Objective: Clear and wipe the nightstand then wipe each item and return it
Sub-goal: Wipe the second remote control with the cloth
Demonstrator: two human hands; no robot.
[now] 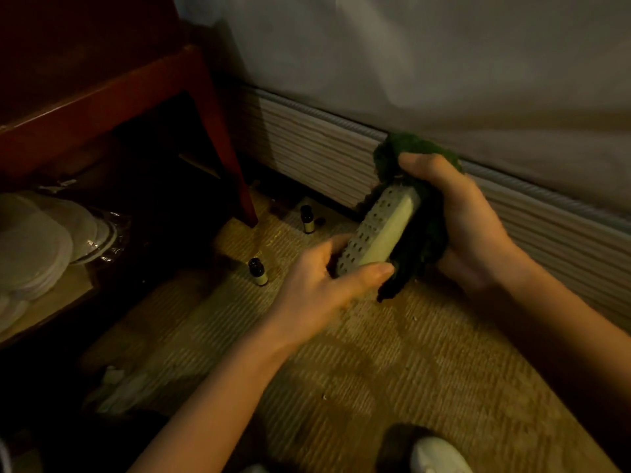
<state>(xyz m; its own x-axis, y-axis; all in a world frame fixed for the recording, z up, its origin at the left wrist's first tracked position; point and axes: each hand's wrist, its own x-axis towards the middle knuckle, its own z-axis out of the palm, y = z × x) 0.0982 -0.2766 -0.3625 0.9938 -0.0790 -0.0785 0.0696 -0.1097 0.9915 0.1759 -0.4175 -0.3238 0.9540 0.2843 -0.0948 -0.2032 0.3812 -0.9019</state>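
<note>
My left hand [319,285] grips the lower end of a pale remote control [377,230] with rows of small buttons. It is tilted, its top end pointing up and to the right. My right hand [461,216] holds a dark green cloth [421,233] wrapped around the remote's upper end and back, thumb over the top. Both hands hover above the woven floor mat [392,370]. The red wooden nightstand [102,97] stands at the upper left, its leg [235,172] reaching the mat.
Two small dark bottles with pale labels stand on the mat, one bottle [257,271] left of my left hand, the other bottle [307,218] near the bed base [324,155]. Stacked white plates [41,244] sit on the low shelf at left. A white object [438,455] lies at the bottom edge.
</note>
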